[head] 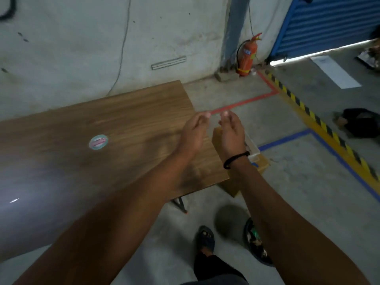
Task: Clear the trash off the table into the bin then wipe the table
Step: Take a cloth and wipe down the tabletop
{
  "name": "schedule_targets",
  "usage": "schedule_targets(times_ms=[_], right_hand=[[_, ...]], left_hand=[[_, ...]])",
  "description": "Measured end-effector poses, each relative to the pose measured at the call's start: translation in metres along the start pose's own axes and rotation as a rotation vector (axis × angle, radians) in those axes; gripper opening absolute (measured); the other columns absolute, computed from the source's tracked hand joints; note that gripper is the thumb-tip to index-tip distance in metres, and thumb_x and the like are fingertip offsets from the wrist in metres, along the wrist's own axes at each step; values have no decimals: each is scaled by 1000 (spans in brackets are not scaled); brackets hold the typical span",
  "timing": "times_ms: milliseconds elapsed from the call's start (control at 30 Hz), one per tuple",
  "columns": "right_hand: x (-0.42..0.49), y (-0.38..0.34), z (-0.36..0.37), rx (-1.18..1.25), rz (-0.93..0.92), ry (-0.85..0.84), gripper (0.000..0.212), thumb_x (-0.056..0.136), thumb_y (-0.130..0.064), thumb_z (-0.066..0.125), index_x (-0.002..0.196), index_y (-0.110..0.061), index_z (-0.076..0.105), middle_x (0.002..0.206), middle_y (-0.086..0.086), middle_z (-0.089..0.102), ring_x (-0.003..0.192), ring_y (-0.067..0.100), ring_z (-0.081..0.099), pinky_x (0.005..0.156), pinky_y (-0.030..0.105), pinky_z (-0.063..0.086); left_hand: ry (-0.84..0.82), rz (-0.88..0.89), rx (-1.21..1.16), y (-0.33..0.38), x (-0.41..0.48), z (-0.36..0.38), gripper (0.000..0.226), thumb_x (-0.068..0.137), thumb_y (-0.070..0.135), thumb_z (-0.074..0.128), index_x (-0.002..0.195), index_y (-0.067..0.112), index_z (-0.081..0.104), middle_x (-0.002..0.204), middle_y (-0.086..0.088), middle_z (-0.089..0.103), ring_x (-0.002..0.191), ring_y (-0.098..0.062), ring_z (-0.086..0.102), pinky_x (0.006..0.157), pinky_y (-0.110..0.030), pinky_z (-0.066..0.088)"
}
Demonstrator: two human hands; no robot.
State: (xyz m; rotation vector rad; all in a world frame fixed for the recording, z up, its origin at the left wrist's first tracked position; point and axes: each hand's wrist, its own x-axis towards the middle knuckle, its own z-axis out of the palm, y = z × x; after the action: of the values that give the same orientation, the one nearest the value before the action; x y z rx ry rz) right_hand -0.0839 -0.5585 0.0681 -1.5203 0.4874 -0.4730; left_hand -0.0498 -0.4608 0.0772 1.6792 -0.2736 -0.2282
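The brown wooden table (107, 128) fills the left half of the head view. A round pale sticker-like disc (98, 142) lies on it left of centre. My left hand (194, 133) and my right hand (231, 130) reach side by side past the table's right edge, backs toward me, fingers loosely curled and apart. Nothing shows in either hand. Below them stands a cardboard box (262, 164) against the table's right side, with clear plastic (251, 145) in it. A dark round container (256, 244) holding colourful scraps sits on the floor near my foot.
A concrete wall runs behind the table. A red fire extinguisher (247, 56) stands in the corner. Yellow-black hazard tape (320, 122), red and blue floor lines mark the concrete floor to the right. A black bag (362, 122) lies at far right. My sandalled foot (206, 237) is below.
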Motion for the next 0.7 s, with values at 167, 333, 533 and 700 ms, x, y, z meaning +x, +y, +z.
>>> schedule_targets(times_ms=[167,333,533,700], right_hand=[[79,45,-30,-139,71,35,37,97,-26,52,131,-9,54,128,5,59,115,14,56,100,30,46],[152,104,-55,-254,168,100,37,96,-25,55,130,-10,53,123,0,58,105,9,55,86,18,44],[220,222,-72,-518,359,-9,42,92,-33,58,131,-19,50,116,-2,56,114,23,56,95,33,46],[269,298,-69,-718,478,-126,58,91,-37,58,143,-21,39,139,8,51,128,28,48,105,36,39]], left_hand=[[-165,135,532,-38,85,45,43,94,43,47,127,16,57,130,-4,61,120,-20,55,98,-29,41],[-268,143,746,-79,162,77,42,96,40,47,131,17,52,134,-7,55,121,-28,49,104,-37,36],[-377,276,963,-147,218,73,48,95,47,35,129,17,53,140,-5,52,139,-22,34,117,-41,13],[-413,326,1087,-187,229,53,54,96,53,27,134,22,48,145,1,47,143,-16,28,119,-40,12]])
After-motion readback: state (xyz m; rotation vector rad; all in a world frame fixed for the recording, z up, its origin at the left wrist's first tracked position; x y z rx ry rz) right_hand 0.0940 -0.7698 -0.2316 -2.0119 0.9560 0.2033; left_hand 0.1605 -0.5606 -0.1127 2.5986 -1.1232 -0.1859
